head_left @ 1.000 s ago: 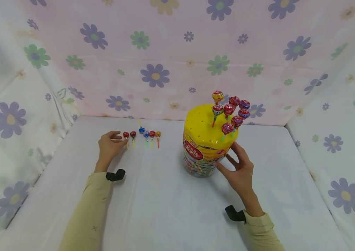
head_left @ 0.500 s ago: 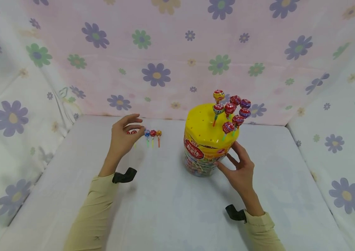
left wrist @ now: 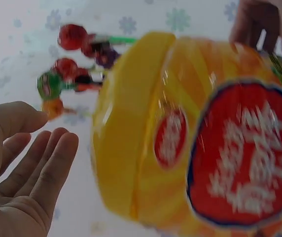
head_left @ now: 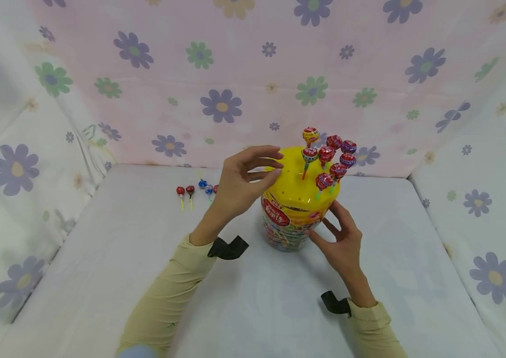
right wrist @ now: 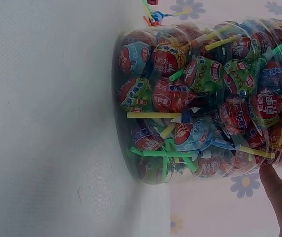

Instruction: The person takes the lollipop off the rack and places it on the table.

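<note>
First, at left, I saw loose lollipops (head_left: pixel 190 189) on the white table (head_left: pixel 253 308), some partly hidden by the left hand (head_left: pixel 242 184). It hung near the yellow lid (head_left: pixel 290 186) of the candy jar (head_left: pixel 276 213), unclosed and holding nothing. The jar stood upright, planted lollipops (head_left: pixel 326 154) rising from its lid; I saw the right hand (head_left: pixel 344 243) gripping its right side.

The broad, faceted yellow plastic lid (head_left: pixel 288 191) is gleaming smooth and glossy. The clear, ribbed plastic jar (right wrist: pixel 131 136) is catching soft highlights, and the round, multicoloured lollipops (right wrist: pixel 202 74) inside are showing shiny printed wrappers and smooth, plastic-looking sticks (right wrist: pixel 153 115). The white cloth-covered table (head_left: pixel 279 308) is looking matt and finely textured. The flower-printed cloth backdrop (head_left: pixel 253 69) and beige cloth sleeves (head_left: pixel 176 288) are appearing matt and creased; the black, angled wrist mounts (head_left: pixel 229 248) are resembling dull plastic.
</note>
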`<action>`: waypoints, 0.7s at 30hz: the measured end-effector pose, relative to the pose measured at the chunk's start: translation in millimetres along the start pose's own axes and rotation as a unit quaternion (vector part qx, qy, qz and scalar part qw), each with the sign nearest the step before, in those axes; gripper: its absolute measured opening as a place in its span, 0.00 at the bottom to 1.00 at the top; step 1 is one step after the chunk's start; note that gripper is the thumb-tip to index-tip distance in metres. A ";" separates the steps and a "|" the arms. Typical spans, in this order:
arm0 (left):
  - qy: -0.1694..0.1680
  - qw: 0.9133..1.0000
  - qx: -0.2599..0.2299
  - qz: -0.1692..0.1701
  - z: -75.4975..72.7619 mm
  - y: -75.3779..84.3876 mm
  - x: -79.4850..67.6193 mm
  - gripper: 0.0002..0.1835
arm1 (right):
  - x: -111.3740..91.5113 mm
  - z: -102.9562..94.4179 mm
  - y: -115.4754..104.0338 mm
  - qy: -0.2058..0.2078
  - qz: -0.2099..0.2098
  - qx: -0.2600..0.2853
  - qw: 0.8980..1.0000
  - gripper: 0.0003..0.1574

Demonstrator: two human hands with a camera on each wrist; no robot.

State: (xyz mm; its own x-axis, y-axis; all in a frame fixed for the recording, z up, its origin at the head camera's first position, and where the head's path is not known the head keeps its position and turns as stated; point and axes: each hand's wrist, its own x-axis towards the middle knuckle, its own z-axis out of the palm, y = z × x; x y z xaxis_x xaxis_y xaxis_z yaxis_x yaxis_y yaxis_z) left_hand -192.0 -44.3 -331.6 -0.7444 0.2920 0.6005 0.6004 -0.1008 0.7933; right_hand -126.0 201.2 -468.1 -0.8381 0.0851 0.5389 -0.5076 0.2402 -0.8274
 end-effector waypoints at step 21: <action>0.011 1.000 -0.025 -0.002 47.4 9.0 12.4 0.20 | -0.7 1.2 -2.2 0.005 0.012 0.008 1.000 0.54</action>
State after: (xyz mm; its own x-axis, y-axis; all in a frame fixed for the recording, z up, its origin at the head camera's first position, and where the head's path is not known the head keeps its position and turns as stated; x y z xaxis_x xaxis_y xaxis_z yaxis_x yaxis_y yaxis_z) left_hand -182.0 3.5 -321.8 -0.7538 0.2713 0.5984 0.5820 -0.1470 0.7998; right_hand -124.5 199.5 -466.8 -0.8474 0.1008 0.5212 -0.4914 0.2227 -0.8420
